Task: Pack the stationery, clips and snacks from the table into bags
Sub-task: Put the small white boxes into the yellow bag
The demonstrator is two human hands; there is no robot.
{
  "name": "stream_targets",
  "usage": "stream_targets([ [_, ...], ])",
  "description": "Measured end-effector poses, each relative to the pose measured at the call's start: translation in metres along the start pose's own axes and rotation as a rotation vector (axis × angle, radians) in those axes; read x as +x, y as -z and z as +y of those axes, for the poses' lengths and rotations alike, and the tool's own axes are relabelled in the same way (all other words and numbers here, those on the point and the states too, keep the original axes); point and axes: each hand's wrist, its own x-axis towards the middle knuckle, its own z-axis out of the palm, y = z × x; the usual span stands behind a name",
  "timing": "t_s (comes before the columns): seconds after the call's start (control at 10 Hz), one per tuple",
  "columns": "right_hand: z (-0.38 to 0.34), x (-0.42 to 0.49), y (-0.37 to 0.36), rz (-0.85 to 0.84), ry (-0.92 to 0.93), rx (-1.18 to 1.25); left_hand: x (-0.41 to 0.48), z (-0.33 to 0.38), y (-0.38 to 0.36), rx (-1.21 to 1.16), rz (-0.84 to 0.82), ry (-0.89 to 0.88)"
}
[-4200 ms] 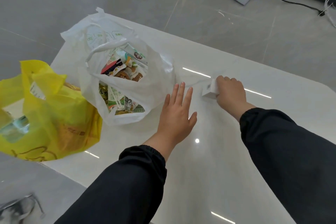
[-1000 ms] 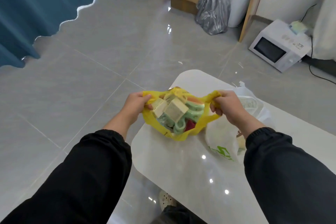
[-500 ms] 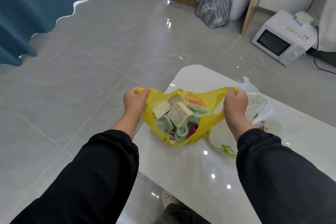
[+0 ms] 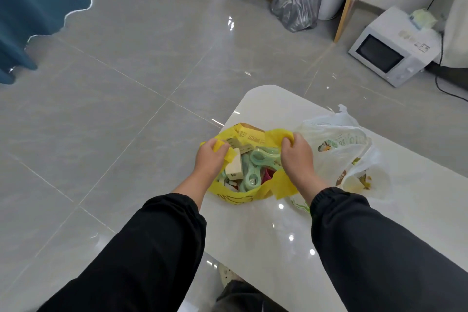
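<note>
Left hand point(image 4: 211, 157): gripped yellow bag point(image 4: 238, 196) handle.
Right hand point(image 4: 297, 157): gripped the other handle.
White bag point(image 4: 336, 159): touching yellow bag's right.

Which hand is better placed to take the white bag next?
Probably the right hand: it grips the yellow bag beside the white bag; the left hand grips the far side.

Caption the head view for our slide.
Left hand and right hand grip the yellow bag of clips beside the white bag.
</note>
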Motion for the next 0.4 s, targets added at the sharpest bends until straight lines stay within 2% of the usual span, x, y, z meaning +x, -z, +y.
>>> stream_targets([
  [0.1, 0.011, 0.003, -0.002, 0.074, -0.033, 0.012, -0.006, -0.001, 0.003, -0.03, 0.068, -0.063],
  [0.2, 0.02, -0.002, -0.004, -0.032, -0.142, 0.019, -0.013, -0.004, 0.008, -0.098, 0.098, -0.034],
  [0.3, 0.024, -0.012, -0.004, -0.044, -0.074, -0.081, -0.018, -0.014, 0.014, 0.01, 0.078, -0.11],
  [0.4, 0.017, -0.022, -0.001, -0.025, 0.096, -0.277, -0.03, -0.007, 0.013, 0.342, 0.07, -0.339],
])
